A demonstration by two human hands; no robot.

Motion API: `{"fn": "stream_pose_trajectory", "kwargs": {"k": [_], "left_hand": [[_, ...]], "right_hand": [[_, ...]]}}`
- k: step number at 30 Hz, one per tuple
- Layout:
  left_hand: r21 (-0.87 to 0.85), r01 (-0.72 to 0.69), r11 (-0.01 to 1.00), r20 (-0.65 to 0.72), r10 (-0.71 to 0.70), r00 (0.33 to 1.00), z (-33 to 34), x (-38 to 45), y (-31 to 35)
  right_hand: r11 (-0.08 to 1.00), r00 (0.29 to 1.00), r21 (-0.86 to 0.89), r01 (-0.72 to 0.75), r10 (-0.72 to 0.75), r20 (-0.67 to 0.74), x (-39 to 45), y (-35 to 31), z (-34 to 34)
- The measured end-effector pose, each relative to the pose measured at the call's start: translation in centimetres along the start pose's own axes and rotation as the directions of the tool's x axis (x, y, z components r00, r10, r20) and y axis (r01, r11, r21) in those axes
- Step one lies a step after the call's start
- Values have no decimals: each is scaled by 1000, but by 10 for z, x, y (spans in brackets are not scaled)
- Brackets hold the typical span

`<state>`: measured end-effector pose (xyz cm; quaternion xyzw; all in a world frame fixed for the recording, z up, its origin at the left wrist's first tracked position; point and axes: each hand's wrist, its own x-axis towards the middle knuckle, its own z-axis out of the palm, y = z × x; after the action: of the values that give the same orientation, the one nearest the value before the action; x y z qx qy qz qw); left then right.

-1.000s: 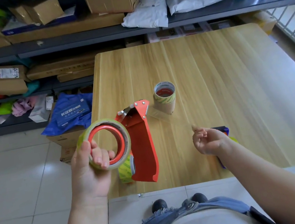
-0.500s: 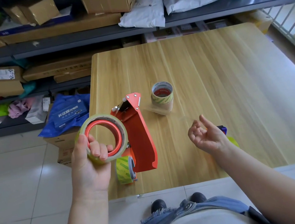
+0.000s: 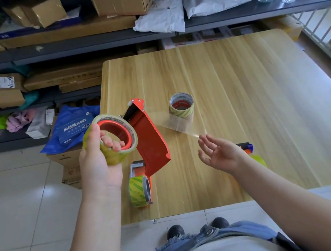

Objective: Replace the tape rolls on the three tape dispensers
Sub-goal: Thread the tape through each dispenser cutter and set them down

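Observation:
My left hand (image 3: 98, 165) grips a large clear tape roll (image 3: 118, 136) with a red core, held over the table's left edge. Just behind it lies a red tape dispenser (image 3: 150, 137). A second dispenser (image 3: 142, 187) carrying a green-printed roll sits at the near left edge. My right hand (image 3: 219, 153) hovers palm up with fingers spread. A clear tape strip (image 3: 179, 126) stretches from behind the red dispenser to its fingertip. A third, blue dispenser (image 3: 246, 146) is mostly hidden under my right wrist. A small roll (image 3: 182, 106) stands upright on the wooden table (image 3: 242, 90).
Metal shelves (image 3: 81, 44) behind the table hold cardboard boxes, white mail bags and bottles. A blue bag (image 3: 73, 129) on a box sits on the floor by the table's left side. A white wire rack (image 3: 329, 38) stands at the right.
My right hand went from a pinch to spread fingers and turned palm up. My left hand tilted the big roll and rose slightly. The tape strip now shows stretched across the table.

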<state>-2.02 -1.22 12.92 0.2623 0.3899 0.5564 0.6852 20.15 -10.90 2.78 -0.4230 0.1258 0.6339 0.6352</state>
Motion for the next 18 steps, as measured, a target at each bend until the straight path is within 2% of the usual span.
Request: {"fn": "stream_pose_trajectory", "kwargs": {"k": [2,5,8,11,18], "left_hand": [[-23,20,1000,-17,-20,1000,2,3,0],[-61,63,996,-71,-67,995,5,3,0],[-84,92,992,-112,-101,988,4,4,1],[-88,100,991,-126,-111,986,0,4,0],[-106,108,988,-131,-122,984,-4,4,-2]], "right_hand": [[1000,998,-30,9,-10,-57,2,2,2],[992,994,125,11,2,-106,2,1,6],[971,996,238,28,-8,-85,-1,-1,9],[982,996,182,38,-22,-89,0,-2,7],[993,969,-44,114,-121,-216,6,-3,8]]}}
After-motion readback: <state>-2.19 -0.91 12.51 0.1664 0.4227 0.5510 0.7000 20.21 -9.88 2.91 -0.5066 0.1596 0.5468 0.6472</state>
